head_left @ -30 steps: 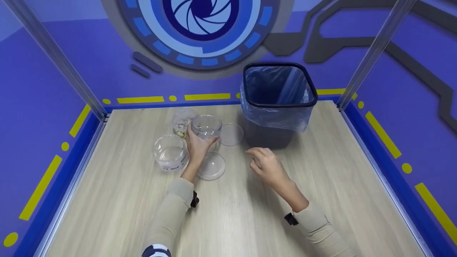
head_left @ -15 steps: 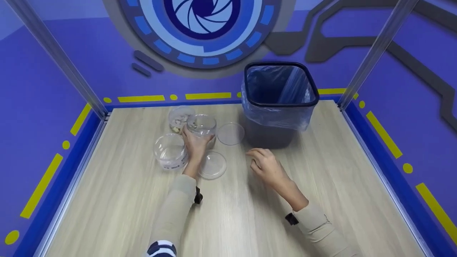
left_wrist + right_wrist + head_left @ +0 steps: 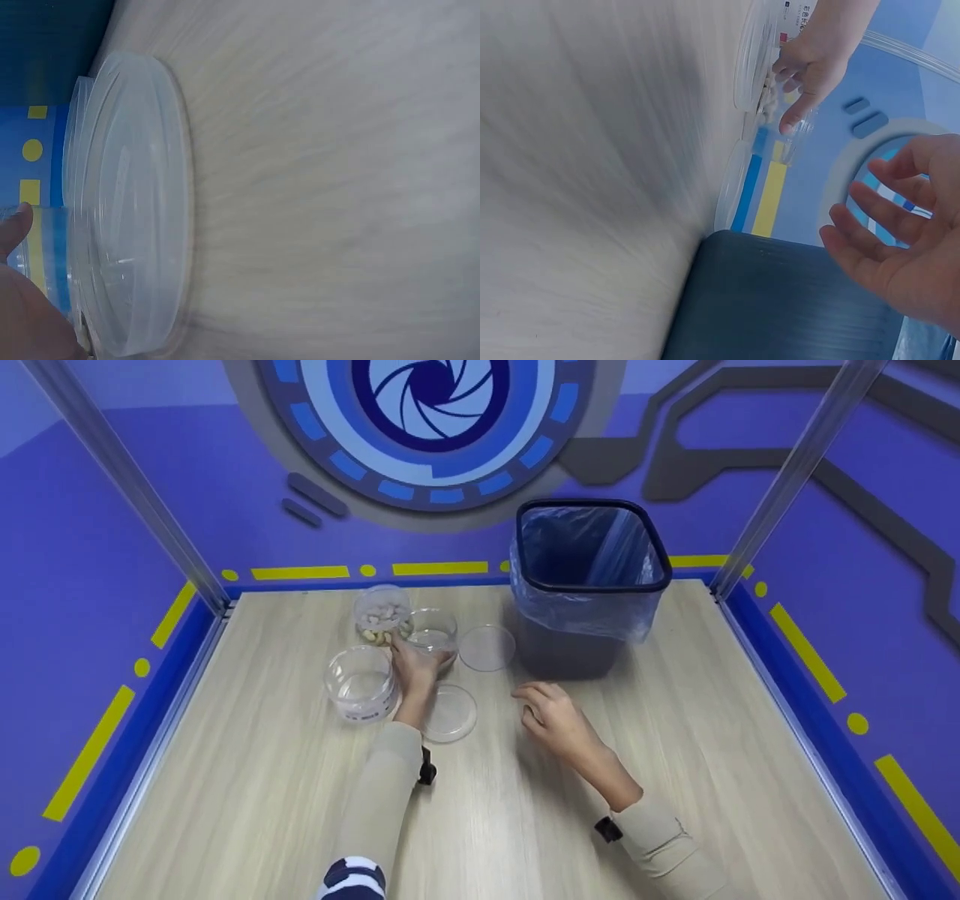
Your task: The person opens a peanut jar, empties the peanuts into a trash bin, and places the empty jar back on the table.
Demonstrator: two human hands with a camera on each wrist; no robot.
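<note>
Clear jar point(image 3: 435, 628) in your left hand point(image 3: 417, 669)

You hold it upright, round and see-through, mouth up, between the tub of pale pieces point(image 3: 383, 616) and a flat lid point(image 3: 488, 648); whether its base meets the worktop point(image 3: 495, 825) is unclear.

1. Head view, nine o'clock: left hand point(image 3: 418, 667) hides near side of gripped tub point(image 3: 433, 624).
2. Eight o'clock: print point(image 3: 365, 715) on front tub point(image 3: 360, 684) too small to read.
3. Right-wrist view: right hand point(image 3: 915, 236) cut off past three o'clock, bin point(image 3: 780, 307) at six.
</note>
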